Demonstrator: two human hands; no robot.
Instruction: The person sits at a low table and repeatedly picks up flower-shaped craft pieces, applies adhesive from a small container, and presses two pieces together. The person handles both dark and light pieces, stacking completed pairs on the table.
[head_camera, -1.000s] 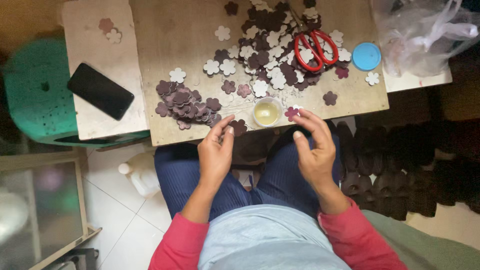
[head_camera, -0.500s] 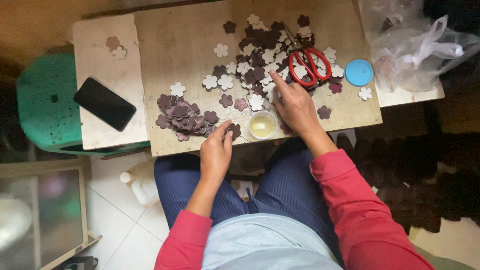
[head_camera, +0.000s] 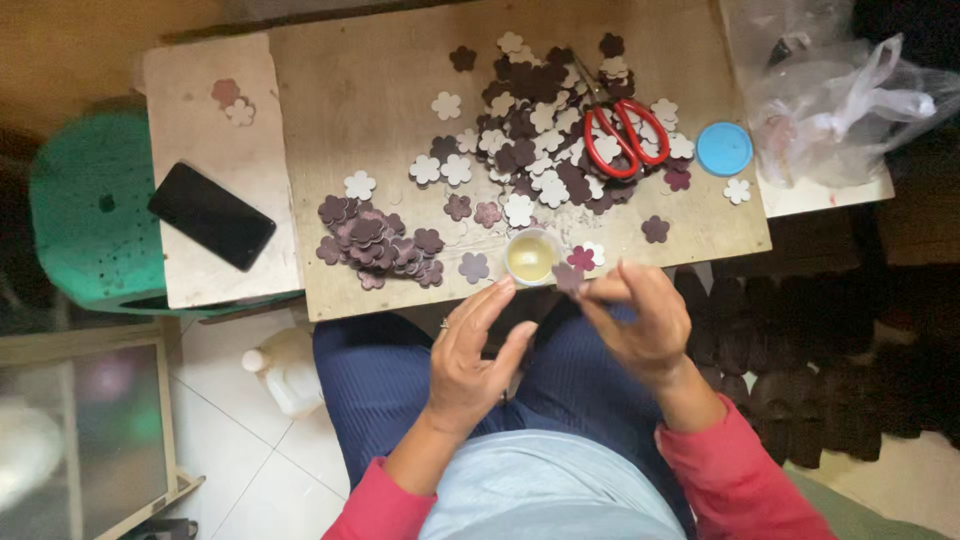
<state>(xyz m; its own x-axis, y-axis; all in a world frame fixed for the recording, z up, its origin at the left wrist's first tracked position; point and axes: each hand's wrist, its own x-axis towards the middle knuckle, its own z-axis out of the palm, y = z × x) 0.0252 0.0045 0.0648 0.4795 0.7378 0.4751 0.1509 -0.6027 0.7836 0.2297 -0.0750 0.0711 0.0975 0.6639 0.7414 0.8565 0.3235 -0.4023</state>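
The right hand (head_camera: 640, 325) pinches a dark purple flower cutout (head_camera: 568, 277) at its fingertips, just below the small glue cup (head_camera: 530, 257). The left hand (head_camera: 475, 355) is open and empty beside it, under the wooden board (head_camera: 350, 120).

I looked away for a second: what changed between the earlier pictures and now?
The right hand reached out to the flower cutouts, took a dark flower piece and drew back over the lap. The left hand stayed open, empty. Scissors, phone and glue cup stayed put.
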